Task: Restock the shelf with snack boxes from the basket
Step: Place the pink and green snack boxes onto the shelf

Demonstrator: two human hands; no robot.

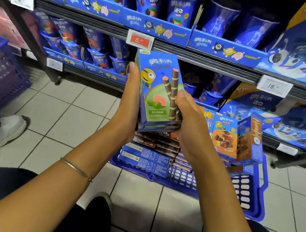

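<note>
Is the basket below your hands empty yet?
No, not empty: blue and dark snack boxes lie stacked flat inside the blue basket.

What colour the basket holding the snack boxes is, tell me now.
The basket is blue, its walls a lattice of slots; the head view shows it.

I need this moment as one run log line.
held: stack of blue-and-green cardboard snack boxes | left hand: grips stack | right hand: grips stack | blue plastic basket: more boxes inside
</note>
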